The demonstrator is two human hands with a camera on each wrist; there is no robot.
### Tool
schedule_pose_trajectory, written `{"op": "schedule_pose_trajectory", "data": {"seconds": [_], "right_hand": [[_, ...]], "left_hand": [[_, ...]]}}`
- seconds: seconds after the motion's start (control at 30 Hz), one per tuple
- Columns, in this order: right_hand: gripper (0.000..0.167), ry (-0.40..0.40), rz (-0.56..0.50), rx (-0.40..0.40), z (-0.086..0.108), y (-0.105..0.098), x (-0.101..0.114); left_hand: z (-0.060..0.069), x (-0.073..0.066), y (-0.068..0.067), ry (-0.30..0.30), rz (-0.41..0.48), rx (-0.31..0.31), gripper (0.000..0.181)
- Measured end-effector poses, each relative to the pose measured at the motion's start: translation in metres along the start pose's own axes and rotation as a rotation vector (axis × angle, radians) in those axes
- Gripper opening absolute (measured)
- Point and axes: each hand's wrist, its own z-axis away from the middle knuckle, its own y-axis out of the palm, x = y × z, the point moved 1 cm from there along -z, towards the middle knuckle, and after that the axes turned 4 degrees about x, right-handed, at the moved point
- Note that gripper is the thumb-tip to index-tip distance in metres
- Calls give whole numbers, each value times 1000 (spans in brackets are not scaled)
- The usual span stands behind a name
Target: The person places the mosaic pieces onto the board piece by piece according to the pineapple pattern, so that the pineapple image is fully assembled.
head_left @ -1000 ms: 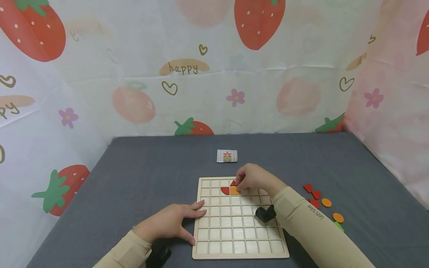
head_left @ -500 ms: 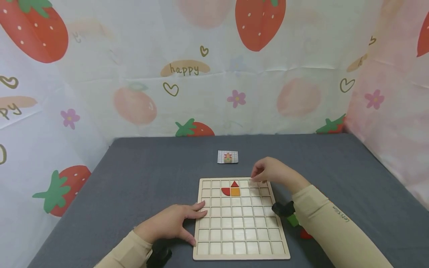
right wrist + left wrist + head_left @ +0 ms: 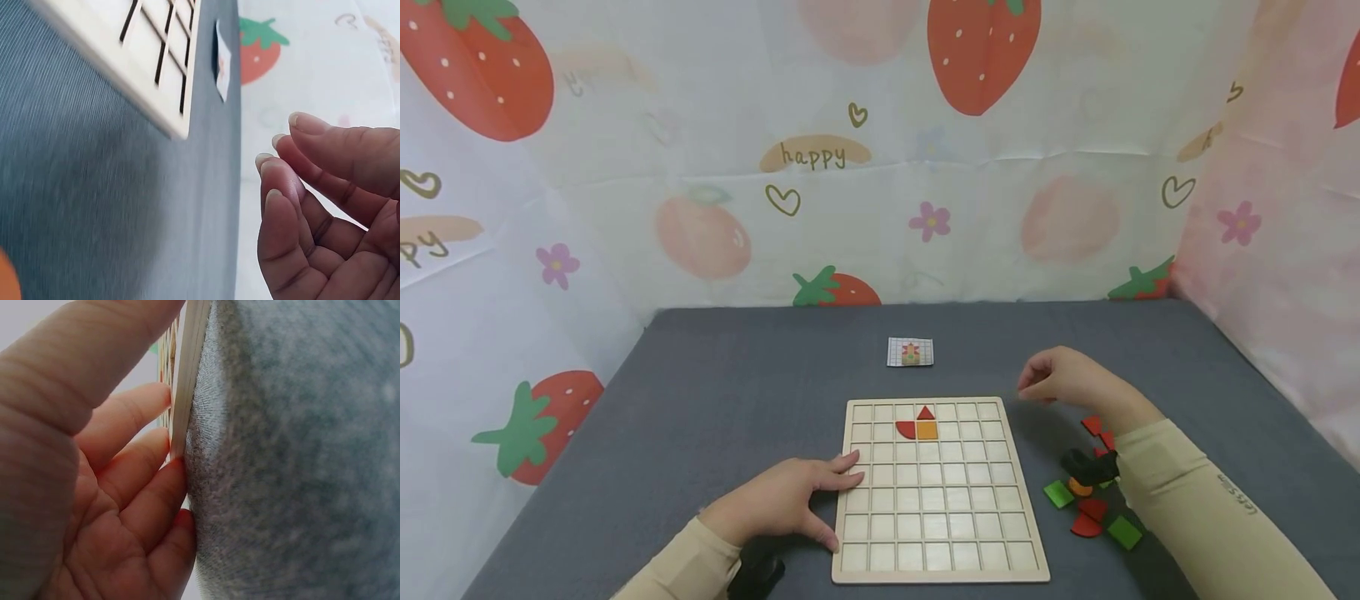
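A wooden grid board (image 3: 932,500) lies on the table, with a red triangle (image 3: 926,413), an orange square (image 3: 927,430) and a red quarter-circle piece (image 3: 906,429) set in its upper cells. My left hand (image 3: 786,498) rests its spread fingers and thumb against the board's left edge; in the left wrist view its fingertips touch the board's side. Past the board's top right corner, my right hand (image 3: 1067,379) hovers over the cloth. Its fingers are loosely bent with nothing between them in the right wrist view.
Right of the board lie loose pieces: green squares (image 3: 1124,532), red pieces (image 3: 1086,525) and an orange disc (image 3: 1080,487), some hidden by my right wrist and sleeve. A small pattern card (image 3: 911,352) lies behind the board on the grey cloth (image 3: 760,375).
My right hand has left the orange square on the board and moved right, past the board's corner. More loose pieces now show beneath its wrist. My left hand has stayed at the board's edge.
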Motion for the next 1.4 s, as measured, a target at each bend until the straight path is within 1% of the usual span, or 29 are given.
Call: {"op": "schedule_pose_trajectory", "data": {"seconds": [0.17, 0.33, 0.4, 0.57, 0.67, 0.8, 1.13, 1.27, 1.4], "right_hand": [[17, 23, -2, -9, 9, -11, -15], [17, 48, 23, -25, 13, -19, -37], [16, 54, 26, -29, 15, -21, -45], [16, 80, -4, -33, 17, -23, -62], [14, 82, 11, -27, 19, -24, -70], [13, 71, 32, -7, 22, -25, -76], [17, 120, 18, 49, 26, -27, -88], [18, 130, 13, 59, 25, -24, -88], [20, 115, 25, 66, 25, -23, -86]], "left_hand": [[1, -1, -1, 2, 2, 4, 85], [1, -1, -1, -5, 12, 11, 84], [0, 0, 0, -5, 13, 11, 85], [0, 2, 1, 2, 9, 4, 85], [0, 2, 1, 9, 9, 1, 86], [1, 2, 1, 13, 11, -2, 86], [1, 3, 1, 16, -8, -7, 86], [0, 3, 2, 19, -11, -10, 85], [0, 3, 2, 18, -7, -9, 85]]}}
